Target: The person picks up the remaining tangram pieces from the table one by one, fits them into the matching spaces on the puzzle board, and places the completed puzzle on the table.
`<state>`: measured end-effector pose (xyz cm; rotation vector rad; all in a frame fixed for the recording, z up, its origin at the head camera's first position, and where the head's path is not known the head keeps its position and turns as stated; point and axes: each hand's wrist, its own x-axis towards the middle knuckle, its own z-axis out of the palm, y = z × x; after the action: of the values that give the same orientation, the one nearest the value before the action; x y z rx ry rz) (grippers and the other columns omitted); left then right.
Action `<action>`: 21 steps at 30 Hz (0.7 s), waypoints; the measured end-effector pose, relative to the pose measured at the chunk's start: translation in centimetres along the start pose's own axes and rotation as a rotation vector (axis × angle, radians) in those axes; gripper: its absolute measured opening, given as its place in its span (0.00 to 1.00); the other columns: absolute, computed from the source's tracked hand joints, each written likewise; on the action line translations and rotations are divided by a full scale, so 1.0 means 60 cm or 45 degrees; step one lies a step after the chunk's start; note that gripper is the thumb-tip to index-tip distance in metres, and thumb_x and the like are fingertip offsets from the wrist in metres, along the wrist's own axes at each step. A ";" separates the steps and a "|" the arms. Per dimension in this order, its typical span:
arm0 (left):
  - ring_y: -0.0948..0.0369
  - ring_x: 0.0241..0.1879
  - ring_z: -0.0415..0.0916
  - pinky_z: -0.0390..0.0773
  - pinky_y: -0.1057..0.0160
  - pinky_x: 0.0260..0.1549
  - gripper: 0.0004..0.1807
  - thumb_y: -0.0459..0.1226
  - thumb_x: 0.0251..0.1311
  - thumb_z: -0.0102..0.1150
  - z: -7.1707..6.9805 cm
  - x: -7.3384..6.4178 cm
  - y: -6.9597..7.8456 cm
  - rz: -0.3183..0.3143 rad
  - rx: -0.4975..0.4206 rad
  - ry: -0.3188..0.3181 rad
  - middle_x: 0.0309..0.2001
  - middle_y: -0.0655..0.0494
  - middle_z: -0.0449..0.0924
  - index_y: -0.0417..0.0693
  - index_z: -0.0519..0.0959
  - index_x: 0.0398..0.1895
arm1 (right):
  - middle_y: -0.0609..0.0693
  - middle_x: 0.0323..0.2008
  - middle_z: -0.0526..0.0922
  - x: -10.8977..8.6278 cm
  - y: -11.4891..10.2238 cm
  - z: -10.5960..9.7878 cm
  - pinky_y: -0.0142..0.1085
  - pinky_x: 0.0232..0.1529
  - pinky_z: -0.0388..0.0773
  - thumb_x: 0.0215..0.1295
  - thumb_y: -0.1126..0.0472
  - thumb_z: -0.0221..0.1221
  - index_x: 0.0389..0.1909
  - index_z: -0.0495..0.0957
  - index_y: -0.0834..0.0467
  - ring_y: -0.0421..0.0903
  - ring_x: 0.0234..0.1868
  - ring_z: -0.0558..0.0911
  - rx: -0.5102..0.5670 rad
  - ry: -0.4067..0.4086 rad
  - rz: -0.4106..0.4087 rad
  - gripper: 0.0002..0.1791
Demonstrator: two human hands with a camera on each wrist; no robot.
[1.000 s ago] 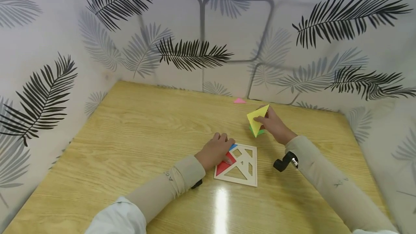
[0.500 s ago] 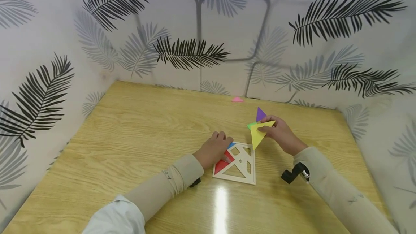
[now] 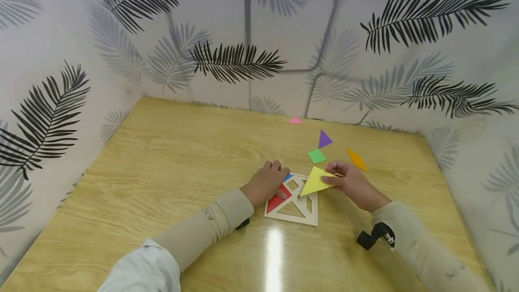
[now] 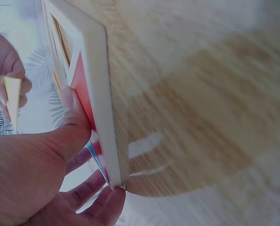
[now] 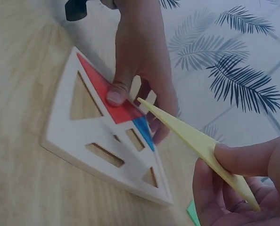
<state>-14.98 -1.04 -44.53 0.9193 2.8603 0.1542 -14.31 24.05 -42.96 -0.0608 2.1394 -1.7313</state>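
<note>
A white tangram board (image 5: 76, 136) lies on the table, with a red triangle (image 3: 275, 204) and a small blue triangle (image 5: 144, 132) in its slots. The left hand (image 3: 263, 184) holds the board at its far left side, its thumb on the red triangle and fingertips at the board's edge in the left wrist view. Pinched between the right hand's (image 3: 354, 184) thumb and fingers is a large yellow triangle (image 3: 314, 181). It is tilted above the board's right part, covering some slots in the head view. The other slots seen in the right wrist view show bare wood.
Beyond the board lie a green square (image 3: 316, 156), a purple triangle (image 3: 325, 139) and a pink triangle (image 3: 296, 120) near the wall. An orange parallelogram (image 3: 357, 160) rests behind the right hand. Leaf-patterned walls border the wooden table (image 3: 182, 148).
The right hand has carried the yellow triangle nearer and left, from above the green square to over the board, turning it. The purple and orange pieces have come into view. The left hand stays put.
</note>
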 end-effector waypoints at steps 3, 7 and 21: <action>0.56 0.48 0.62 0.70 0.65 0.46 0.36 0.54 0.52 0.58 -0.005 -0.002 0.002 -0.011 0.002 -0.019 0.51 0.50 0.65 0.50 0.66 0.63 | 0.56 0.48 0.67 -0.007 0.010 0.007 0.41 0.47 0.74 0.59 0.57 0.63 0.55 0.67 0.63 0.47 0.45 0.71 -0.052 -0.041 0.028 0.26; 0.56 0.48 0.62 0.70 0.65 0.46 0.35 0.53 0.52 0.58 -0.009 -0.003 0.003 -0.005 -0.016 -0.026 0.51 0.50 0.65 0.49 0.66 0.63 | 0.57 0.53 0.68 -0.017 0.021 0.018 0.36 0.46 0.73 0.60 0.56 0.62 0.58 0.68 0.63 0.46 0.46 0.72 -0.056 -0.077 0.081 0.28; 0.55 0.49 0.62 0.70 0.64 0.46 0.36 0.54 0.53 0.57 -0.001 -0.003 -0.001 0.011 -0.030 -0.002 0.52 0.49 0.65 0.49 0.65 0.64 | 0.53 0.45 0.73 -0.031 0.032 0.050 0.33 0.45 0.69 0.62 0.60 0.58 0.53 0.68 0.65 0.46 0.44 0.72 -0.073 -0.091 0.137 0.21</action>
<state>-14.89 -1.17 -44.45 0.9274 2.8469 0.1881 -11.25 22.21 -44.78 -0.0223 2.1002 -1.5842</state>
